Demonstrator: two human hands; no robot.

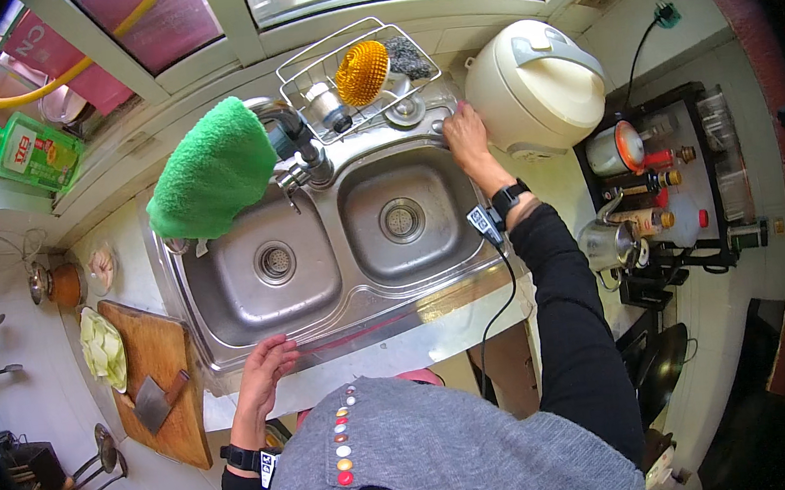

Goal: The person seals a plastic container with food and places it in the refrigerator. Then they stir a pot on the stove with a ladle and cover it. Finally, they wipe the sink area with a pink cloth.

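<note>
A stainless steel double-bowl sink [360, 276] lies before me, its bowls holding nothing but their drain strainers. Over the sink's front left edge, my left hand [266, 370] is empty, palm turned inward, fingers slightly bent. My right hand [465, 133] reaches to the back right corner of the sink, beside a cream rice cooker [526, 90]. Its fingertips are partly hidden, so what they touch or hold cannot be made out. A green towel [215, 170] hangs over the chrome faucet [317, 160] and covers part of the left bowl.
Behind the sink, a wire rack [292, 88] holds an orange scrubber [363, 73] and steel wool [408, 58]. On the left, a cleaver [153, 404] lies on a wooden cutting board [153, 339] near a plate of cut vegetable [101, 347]. A metal kettle [609, 245] stands right.
</note>
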